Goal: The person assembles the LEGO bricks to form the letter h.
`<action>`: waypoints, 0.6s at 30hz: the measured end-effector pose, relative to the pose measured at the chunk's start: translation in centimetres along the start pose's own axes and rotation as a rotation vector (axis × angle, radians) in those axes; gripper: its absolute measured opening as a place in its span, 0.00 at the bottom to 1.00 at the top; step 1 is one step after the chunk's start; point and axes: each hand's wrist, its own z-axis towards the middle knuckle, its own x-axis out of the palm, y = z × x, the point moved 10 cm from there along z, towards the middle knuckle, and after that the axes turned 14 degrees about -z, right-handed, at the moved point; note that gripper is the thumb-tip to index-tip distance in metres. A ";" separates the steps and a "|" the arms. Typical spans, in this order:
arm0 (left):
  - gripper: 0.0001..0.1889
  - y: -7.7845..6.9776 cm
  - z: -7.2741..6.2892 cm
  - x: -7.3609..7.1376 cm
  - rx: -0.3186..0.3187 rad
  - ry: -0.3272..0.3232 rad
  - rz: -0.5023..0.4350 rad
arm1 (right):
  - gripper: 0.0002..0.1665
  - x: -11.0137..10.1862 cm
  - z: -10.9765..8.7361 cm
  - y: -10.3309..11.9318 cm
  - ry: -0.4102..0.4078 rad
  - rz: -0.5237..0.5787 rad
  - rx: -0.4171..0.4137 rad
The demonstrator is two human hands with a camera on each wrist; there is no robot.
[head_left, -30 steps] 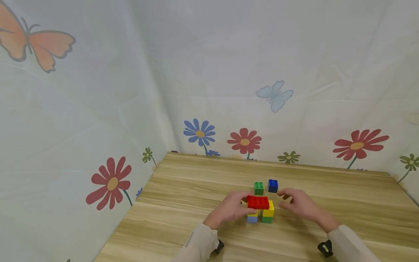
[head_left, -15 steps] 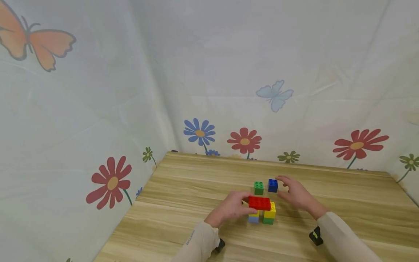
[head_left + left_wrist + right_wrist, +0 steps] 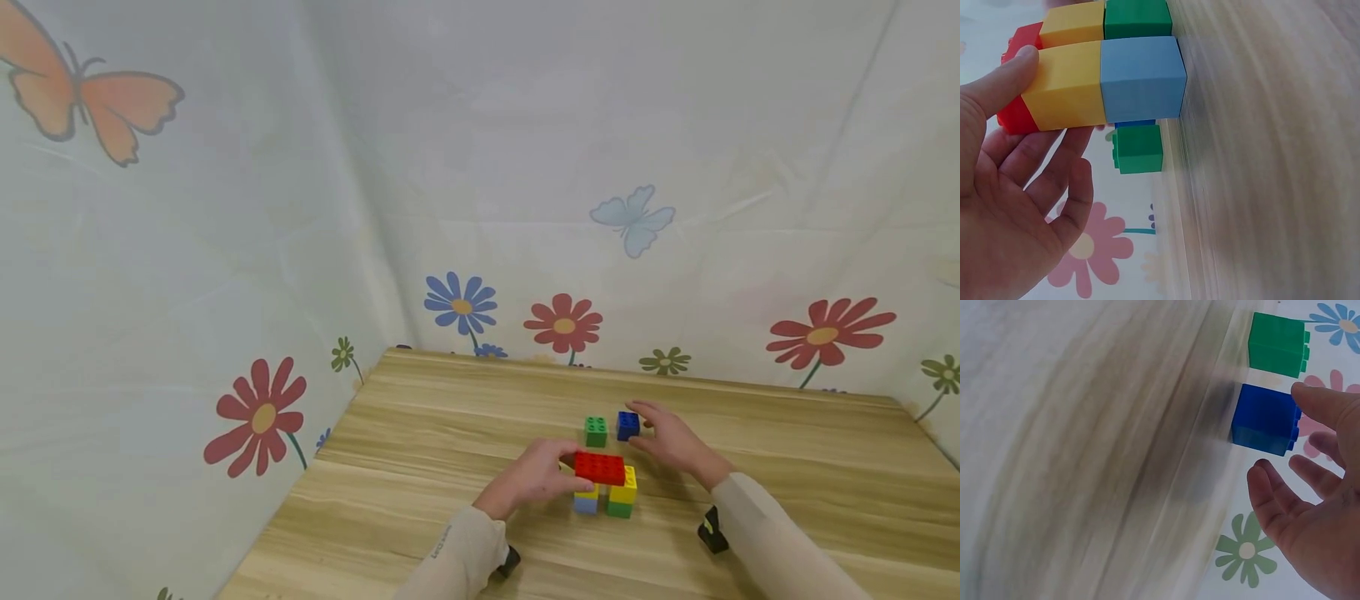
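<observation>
The left hand point(image 3: 534, 473) pinches the red brick point(image 3: 600, 468) atop 2 columns point(image 3: 622, 498). Toward the tabletop's point(image 3: 450, 400) far edge sits the blue brick point(image 3: 626, 425), probably light, stiff and slick, best taken by 2 opposite sides; the right hand point(image 3: 672, 439) has its grip apart beside it.
</observation>
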 end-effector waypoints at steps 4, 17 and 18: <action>0.15 -0.1 -0.1 0.0 -0.006 0.002 -0.001 | 0.34 0.6 0.4 -0.5 0.028 0.015 0.017; 0.16 -0.2 0.0 0.1 -0.002 0.012 0.020 | 0.25 1.9 1.0 -1.3 0.071 0.067 0.071; 0.16 -0.2 0.0 0.1 0.000 0.012 0.019 | 0.24 1.9 1.0 -1.3 0.073 0.073 0.079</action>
